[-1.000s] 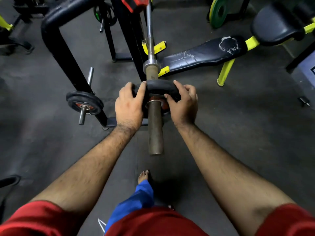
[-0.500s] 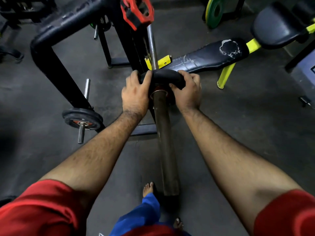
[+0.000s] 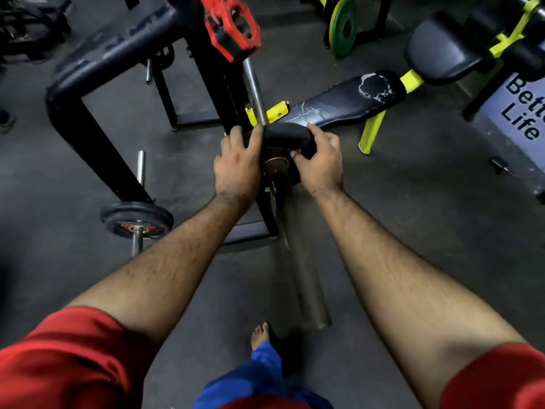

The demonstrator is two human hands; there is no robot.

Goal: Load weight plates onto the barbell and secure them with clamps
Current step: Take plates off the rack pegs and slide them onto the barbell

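A small black weight plate (image 3: 284,136) sits on the sleeve of the barbell (image 3: 305,286), far up the sleeve near the bar's collar. My left hand (image 3: 237,165) grips the plate's left edge with the thumb over the rim. My right hand (image 3: 320,160) grips its right edge, thumb on the face. The free end of the sleeve points toward me above my bare foot. A red clamp (image 3: 231,26) hangs on the black rack upright above the bar.
Left of me stands the black rack frame (image 3: 76,113), with a storage peg holding a black plate (image 3: 136,219). A worn black bench (image 3: 345,103) with yellow legs lies to the right. A green plate (image 3: 343,26) leans at the back.
Both hands have slid the plate further along the sleeve away from me, up to the collar. More bare sleeve now shows on my side.
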